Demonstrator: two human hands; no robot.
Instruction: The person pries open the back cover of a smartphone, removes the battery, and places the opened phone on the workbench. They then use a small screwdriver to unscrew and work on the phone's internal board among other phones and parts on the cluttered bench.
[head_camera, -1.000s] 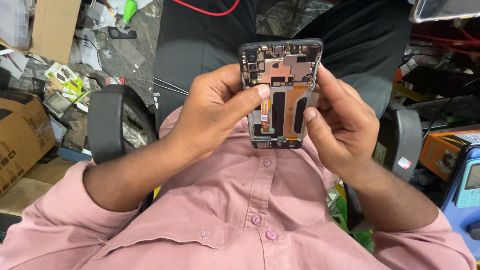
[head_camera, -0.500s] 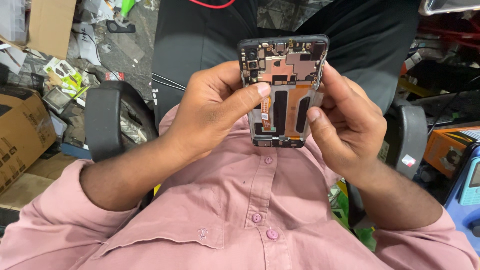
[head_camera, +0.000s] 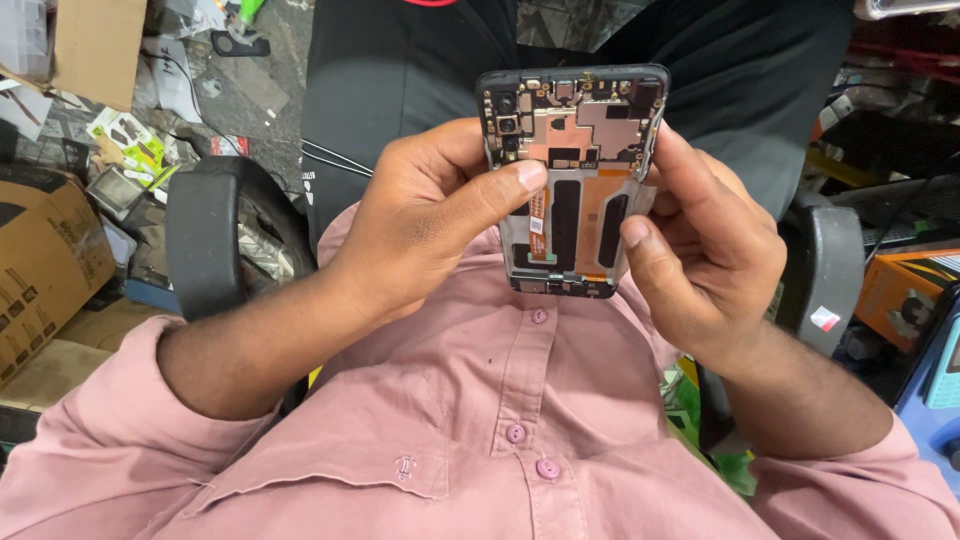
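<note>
Barely shifted, opened phone upright, cameras topmost

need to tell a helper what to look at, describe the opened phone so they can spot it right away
Start at the pink shirt filling the lower frame, then go up the two forearms to where the hands meet. Between the left hand and right hand sits the opened phone, upright with its back cover off. Unlike the clutter around, it shows bare copper shielding, camera lenses and an orange ribbon cable inside a dark frame.

Pink buttoned shirt; rolled sleeves
</note>
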